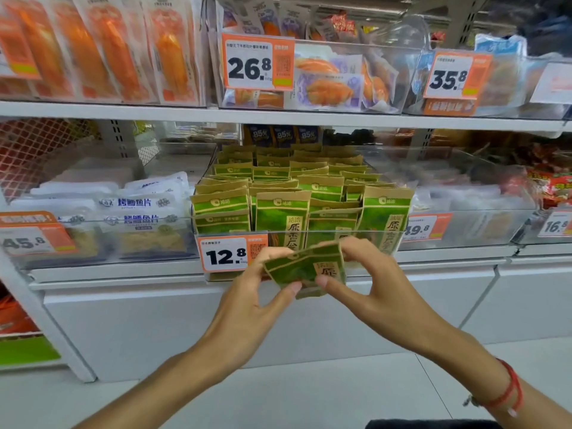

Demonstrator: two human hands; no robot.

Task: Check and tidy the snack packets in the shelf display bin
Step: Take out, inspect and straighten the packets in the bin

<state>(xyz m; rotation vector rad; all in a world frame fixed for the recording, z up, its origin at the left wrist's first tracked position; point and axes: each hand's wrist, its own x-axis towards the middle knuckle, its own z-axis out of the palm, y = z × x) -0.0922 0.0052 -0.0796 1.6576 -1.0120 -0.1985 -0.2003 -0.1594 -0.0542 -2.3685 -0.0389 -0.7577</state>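
A green and tan snack packet (305,267) is held tilted in front of the clear display bin (399,239), just below its front wall. My left hand (257,289) pinches its left side and lower edge. My right hand (368,280) pinches its right side, thumb under and fingers over the top. Inside the bin, several matching green packets (281,209) stand upright in rows, some leaning. An orange price tag reading 12.8 (227,255) hangs on the bin's front left.
A bin of white fish-slice packets (139,212) sits to the left and a clear bin (464,196) with pale packets to the right. The upper shelf (185,111) carries orange sausage packs and bins tagged 26.8 and 35.8. White cabinet fronts (154,320) lie below.
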